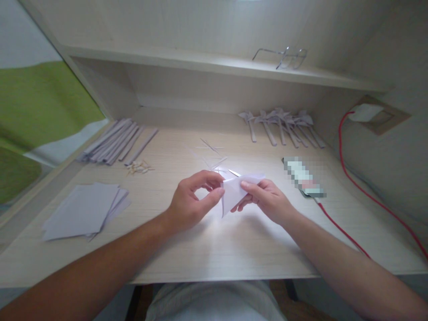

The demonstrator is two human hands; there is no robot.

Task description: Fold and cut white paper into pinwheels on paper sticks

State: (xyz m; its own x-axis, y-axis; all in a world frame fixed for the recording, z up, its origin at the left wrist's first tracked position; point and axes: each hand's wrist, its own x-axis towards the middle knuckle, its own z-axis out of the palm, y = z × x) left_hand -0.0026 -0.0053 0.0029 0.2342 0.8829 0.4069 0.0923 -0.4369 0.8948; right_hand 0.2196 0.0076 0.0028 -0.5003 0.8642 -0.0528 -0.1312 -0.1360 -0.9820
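A folded white paper sheet (236, 191) is held just above the middle of the wooden desk (207, 249). My left hand (192, 203) pinches its left edge between thumb and forefinger. The fingers of my right hand (267, 200) are closed on its right side, with the thumb on top. The paper is creased into a pointed, triangular shape that points down and left. Just behind the hands, thin paper slivers (212, 154) and a small blade-like strip (234, 172) lie on the desk.
A stack of white sheets (83, 211) lies at the left. Rolled paper sticks (115, 141) lie at the back left, with small scraps (139, 167) beside them. Folded paper pieces (284, 125) lie at the back right. A phone (304, 178) with a red cable (354, 187) lies to the right. Glasses (284, 57) rest on the shelf.
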